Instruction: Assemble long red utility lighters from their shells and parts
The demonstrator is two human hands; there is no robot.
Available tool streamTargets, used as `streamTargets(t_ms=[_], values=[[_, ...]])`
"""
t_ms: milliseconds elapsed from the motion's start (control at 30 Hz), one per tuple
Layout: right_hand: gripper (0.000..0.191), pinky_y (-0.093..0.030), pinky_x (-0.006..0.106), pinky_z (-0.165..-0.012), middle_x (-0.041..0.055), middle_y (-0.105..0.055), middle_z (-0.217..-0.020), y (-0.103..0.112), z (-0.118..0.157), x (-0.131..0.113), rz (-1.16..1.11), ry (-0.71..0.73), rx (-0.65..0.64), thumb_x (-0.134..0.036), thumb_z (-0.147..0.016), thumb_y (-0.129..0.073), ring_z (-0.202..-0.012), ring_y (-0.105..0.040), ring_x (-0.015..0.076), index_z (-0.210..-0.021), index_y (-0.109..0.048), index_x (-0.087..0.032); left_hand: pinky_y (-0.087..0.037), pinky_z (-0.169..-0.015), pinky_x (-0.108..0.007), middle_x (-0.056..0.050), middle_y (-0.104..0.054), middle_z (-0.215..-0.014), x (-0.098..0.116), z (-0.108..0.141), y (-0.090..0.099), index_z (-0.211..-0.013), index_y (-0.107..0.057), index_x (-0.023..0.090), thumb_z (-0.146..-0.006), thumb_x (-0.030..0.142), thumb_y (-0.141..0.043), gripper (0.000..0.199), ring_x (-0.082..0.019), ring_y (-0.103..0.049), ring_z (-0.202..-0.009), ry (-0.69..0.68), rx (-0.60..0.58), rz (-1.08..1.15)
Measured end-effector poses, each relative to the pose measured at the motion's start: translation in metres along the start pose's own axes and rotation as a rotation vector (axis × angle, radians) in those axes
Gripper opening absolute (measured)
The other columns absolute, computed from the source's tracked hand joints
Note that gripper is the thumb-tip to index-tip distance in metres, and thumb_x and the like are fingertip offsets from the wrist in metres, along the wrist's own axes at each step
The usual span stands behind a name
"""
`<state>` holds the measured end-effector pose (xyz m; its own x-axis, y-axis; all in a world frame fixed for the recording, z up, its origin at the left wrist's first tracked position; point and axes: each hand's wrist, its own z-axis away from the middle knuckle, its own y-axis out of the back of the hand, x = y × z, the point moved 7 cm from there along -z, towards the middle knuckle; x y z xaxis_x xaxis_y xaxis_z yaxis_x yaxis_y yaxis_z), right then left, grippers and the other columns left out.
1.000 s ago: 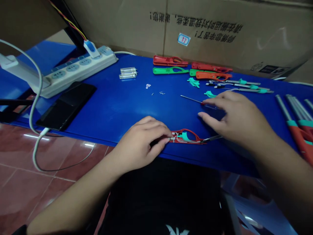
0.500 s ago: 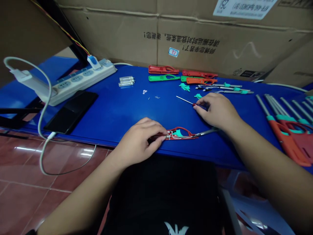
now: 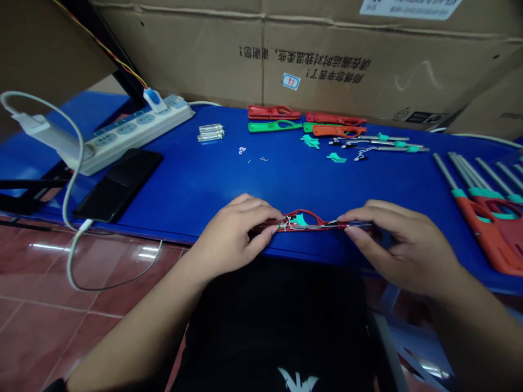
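Near the table's front edge lies an opened red lighter housing (image 3: pixel 309 212), with a teal trigger (image 3: pixel 301 220) and thin white wires inside. My left hand (image 3: pixel 241 234) is closed on its left end, fingertips and thumb pinching it; that end is hidden under the fingers. A slim screwdriver (image 3: pixel 354 224) with a red-and-dark handle is pinched in my right hand (image 3: pixel 402 245). Its metal shaft points left, along and over the housing. I cannot tell whether the tip touches anything inside.
Red, green and orange housing halves (image 3: pixel 273 112) lie along the cardboard box (image 3: pixel 183 60). Metal lighter tubes (image 3: pixel 392 142), teal triggers (image 3: pixel 337 158), clear cylinders (image 3: pixel 211 132) and tiny parts (image 3: pixel 242 150) sit nearer. Assembled lighters (image 3: pixel 486 228) are at right; a phone (image 3: pixel 120 185) and power strip (image 3: pixel 139 130) at left.
My right hand has come down and toward me with the screwdriver, whose shaft now lies over the red housing. My left hand keeps its hold. The view has shifted slightly.
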<state>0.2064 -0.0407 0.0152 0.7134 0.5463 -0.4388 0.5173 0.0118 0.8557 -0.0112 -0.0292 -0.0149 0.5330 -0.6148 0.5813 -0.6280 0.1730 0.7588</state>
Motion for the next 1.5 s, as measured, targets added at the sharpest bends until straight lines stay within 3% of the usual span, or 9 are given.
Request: streamTargets(t_ms=[433, 667, 933, 1300, 1500], values=[[0.017, -0.046, 0.033, -0.063, 0.0012, -0.064, -0.08, -0.003, 0.009, -0.004, 0.05, -0.024, 0.095, -0.02, -0.093, -0.06, -0.067, -0.058, 0.0169, -0.108, -0.065, -0.025, -0.044, -0.092, -0.031, -0.002, -0.071, -0.108, 0.001, -0.001, 0.0, -0.115, -0.066, 0.02, -0.094, 0.019, -0.058, 0.022, -0.016, -0.06, -0.098, -0.005, -0.024, -0.01], [0.016, -0.048, 0.03, -0.06, 0.0012, -0.067, -0.081, -0.007, 0.013, -0.004, 0.017, -0.013, 0.157, -0.023, -0.092, -0.062, -0.067, -0.063, 0.0162, -0.107, -0.068, -0.024, -0.044, -0.092, -0.031, -0.002, -0.071, -0.109, 0.001, -0.002, -0.001, -0.115, -0.067, 0.019, -0.094, 0.019, -0.059, 0.022, -0.016, -0.061, -0.098, -0.01, -0.026, -0.013], [0.016, -0.054, 0.029, -0.071, 0.0039, -0.073, -0.092, -0.003, 0.014, -0.013, 0.096, 0.036, 0.159, -0.02, -0.091, -0.062, -0.08, -0.069, 0.0176, -0.105, -0.069, -0.021, -0.045, -0.092, -0.031, -0.003, -0.071, -0.109, 0.002, -0.002, -0.001, -0.115, -0.068, 0.018, -0.095, 0.018, -0.058, 0.022, -0.016, -0.061, -0.099, -0.032, -0.01, -0.004], [0.012, -0.054, 0.028, -0.07, 0.0039, -0.074, -0.091, 0.002, 0.014, -0.02, 0.127, 0.026, 0.204, -0.021, -0.092, -0.062, -0.078, -0.07, 0.0173, -0.102, -0.068, -0.021, -0.045, -0.093, -0.032, -0.004, -0.07, -0.11, 0.001, -0.003, -0.001, -0.118, -0.068, 0.018, -0.096, 0.019, -0.057, 0.025, -0.017, -0.061, -0.099, -0.023, -0.021, -0.012], [0.013, -0.053, 0.028, -0.069, 0.0039, -0.074, -0.089, 0.001, 0.008, -0.021, 0.123, 0.058, 0.156, -0.021, -0.092, -0.062, -0.075, -0.069, 0.0161, -0.103, -0.069, -0.02, -0.046, -0.092, -0.032, -0.004, -0.07, -0.111, 0.002, -0.003, -0.001, -0.119, -0.068, 0.018, -0.096, 0.019, -0.057, 0.025, -0.016, -0.061, -0.1, -0.032, -0.017, -0.021]])
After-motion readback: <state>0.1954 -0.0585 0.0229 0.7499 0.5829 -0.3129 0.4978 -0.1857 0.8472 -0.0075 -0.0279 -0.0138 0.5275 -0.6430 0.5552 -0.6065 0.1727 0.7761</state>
